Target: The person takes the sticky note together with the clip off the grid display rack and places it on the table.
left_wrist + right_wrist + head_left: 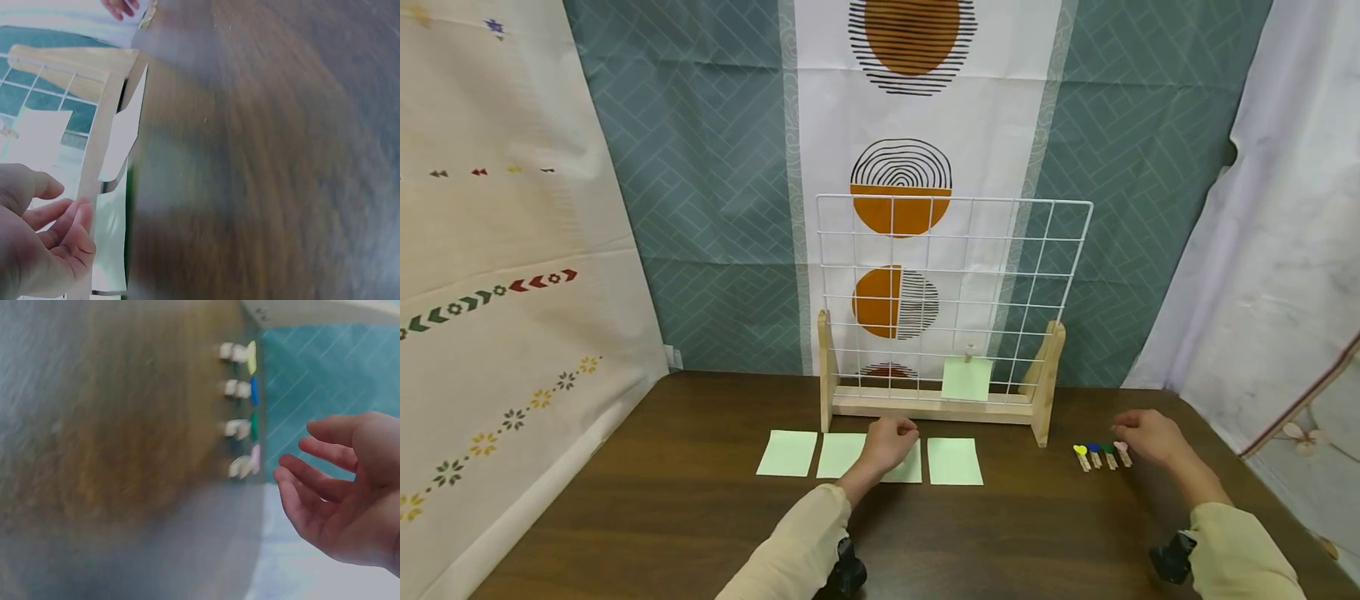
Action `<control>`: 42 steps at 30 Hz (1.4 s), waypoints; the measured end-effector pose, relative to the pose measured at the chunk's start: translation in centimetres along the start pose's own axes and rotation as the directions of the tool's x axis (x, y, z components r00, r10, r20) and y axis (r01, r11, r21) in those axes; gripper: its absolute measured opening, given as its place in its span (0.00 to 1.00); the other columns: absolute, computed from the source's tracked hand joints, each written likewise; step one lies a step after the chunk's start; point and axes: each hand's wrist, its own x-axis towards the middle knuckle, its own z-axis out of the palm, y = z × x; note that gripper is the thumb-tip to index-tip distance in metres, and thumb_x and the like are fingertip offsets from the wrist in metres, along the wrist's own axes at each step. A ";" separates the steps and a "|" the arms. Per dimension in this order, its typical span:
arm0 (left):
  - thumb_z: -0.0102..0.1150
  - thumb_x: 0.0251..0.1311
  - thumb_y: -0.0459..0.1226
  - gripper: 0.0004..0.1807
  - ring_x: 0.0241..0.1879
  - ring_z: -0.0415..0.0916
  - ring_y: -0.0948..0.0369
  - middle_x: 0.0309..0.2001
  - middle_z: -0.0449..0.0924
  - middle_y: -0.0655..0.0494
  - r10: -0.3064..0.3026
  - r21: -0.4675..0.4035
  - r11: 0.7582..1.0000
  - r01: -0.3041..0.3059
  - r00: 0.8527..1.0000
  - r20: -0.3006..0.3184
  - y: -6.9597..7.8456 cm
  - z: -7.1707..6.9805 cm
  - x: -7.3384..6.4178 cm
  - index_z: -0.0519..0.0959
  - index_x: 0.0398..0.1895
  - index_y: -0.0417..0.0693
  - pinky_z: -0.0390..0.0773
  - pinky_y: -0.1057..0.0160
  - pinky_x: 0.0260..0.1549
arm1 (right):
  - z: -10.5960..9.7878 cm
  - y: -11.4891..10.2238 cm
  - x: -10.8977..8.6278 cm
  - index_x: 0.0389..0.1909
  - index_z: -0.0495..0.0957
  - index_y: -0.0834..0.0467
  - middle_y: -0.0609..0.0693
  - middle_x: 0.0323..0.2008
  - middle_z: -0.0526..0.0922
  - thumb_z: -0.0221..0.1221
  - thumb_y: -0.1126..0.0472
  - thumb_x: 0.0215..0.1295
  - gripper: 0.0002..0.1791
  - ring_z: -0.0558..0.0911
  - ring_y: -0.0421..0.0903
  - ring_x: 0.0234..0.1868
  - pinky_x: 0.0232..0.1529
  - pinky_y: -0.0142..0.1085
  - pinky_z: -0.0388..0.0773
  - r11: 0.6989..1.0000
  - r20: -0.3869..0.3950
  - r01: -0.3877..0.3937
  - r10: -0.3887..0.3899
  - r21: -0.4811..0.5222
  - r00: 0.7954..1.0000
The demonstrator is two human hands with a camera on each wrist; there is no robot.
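My left hand hovers over a row of pale green paper sheets on the table, its fingers loosely bent with nothing between them. It partly covers the third sheet; the rightmost sheet lies just to its right. Beside a short row of small wooden clothespins is my right hand, fingers relaxed and holding nothing. The pink-topped clothespin is nearest to it; green, blue and yellow ones follow. Another green sheet hangs from a clip low on the white wire grid.
The grid stands upright in a wooden base at the back of the brown table. Behind it hangs a teal and white patterned cloth. Pale cloths flank the table at left and right.
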 end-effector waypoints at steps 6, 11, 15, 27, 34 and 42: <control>0.55 0.61 0.30 0.12 0.40 0.78 0.51 0.38 0.82 0.45 0.021 -0.032 0.999 -0.021 1.000 -0.010 0.0 -0.9 0.4 0.81 0.44 0.30 0.78 0.57 0.36 | -0.5 -2.8 0.1 0.48 0.75 0.77 0.71 0.44 0.79 0.53 0.62 0.68 0.19 0.78 0.69 0.44 0.43 0.59 0.74 0.999 -0.055 0.040 -0.042 -0.030 0.998; 0.54 0.62 0.29 0.13 0.44 0.78 0.48 0.41 0.81 0.44 0.057 -0.047 0.997 -0.059 0.998 -0.028 0.6 -1.6 0.9 0.78 0.48 0.30 0.78 0.54 0.41 | -0.7 -5.4 0.4 0.47 0.77 0.75 0.69 0.42 0.81 0.55 0.63 0.69 0.17 0.80 0.66 0.42 0.41 0.56 0.75 0.995 -0.094 0.099 -0.102 -0.030 0.990; 0.54 0.62 0.28 0.14 0.45 0.78 0.46 0.44 0.82 0.41 0.091 -0.049 0.994 -0.094 0.994 -0.052 1.2 -1.9 1.8 0.78 0.50 0.30 0.78 0.53 0.41 | -0.7 -7.7 0.9 0.47 0.78 0.73 0.68 0.43 0.81 0.56 0.63 0.69 0.15 0.79 0.66 0.44 0.42 0.56 0.76 0.989 -0.114 0.150 -0.148 0.009 0.982; 0.54 0.57 0.25 0.17 0.46 0.78 0.47 0.44 0.81 0.39 0.081 -0.106 0.991 -0.087 0.995 -0.060 3.9 -0.8 4.2 0.77 0.51 0.29 0.78 0.54 0.43 | 0.3 -15.0 4.2 0.53 0.77 0.70 0.65 0.49 0.81 0.55 0.65 0.69 0.16 0.79 0.62 0.50 0.44 0.49 0.79 0.944 -0.143 0.244 -0.216 0.223 0.966; 0.53 0.55 0.25 0.18 0.46 0.79 0.47 0.42 0.83 0.40 0.052 -0.090 0.994 -0.062 0.993 -0.104 4.6 0.7 5.4 0.77 0.51 0.27 0.78 0.54 0.43 | 1.0 -17.4 6.0 0.58 0.74 0.70 0.65 0.55 0.78 0.55 0.66 0.69 0.19 0.77 0.61 0.54 0.48 0.50 0.77 0.935 -0.157 0.235 -0.198 0.264 0.967; 0.55 0.58 0.26 0.15 0.46 0.79 0.48 0.42 0.83 0.43 -0.022 -0.153 0.988 0.002 0.992 -0.127 5.2 1.7 5.9 0.79 0.50 0.31 0.79 0.56 0.42 | 1.6 -19.0 7.1 0.57 0.74 0.71 0.66 0.53 0.79 0.55 0.66 0.69 0.18 0.83 0.59 0.42 0.39 0.43 0.81 0.912 -0.156 0.144 -0.089 0.385 0.984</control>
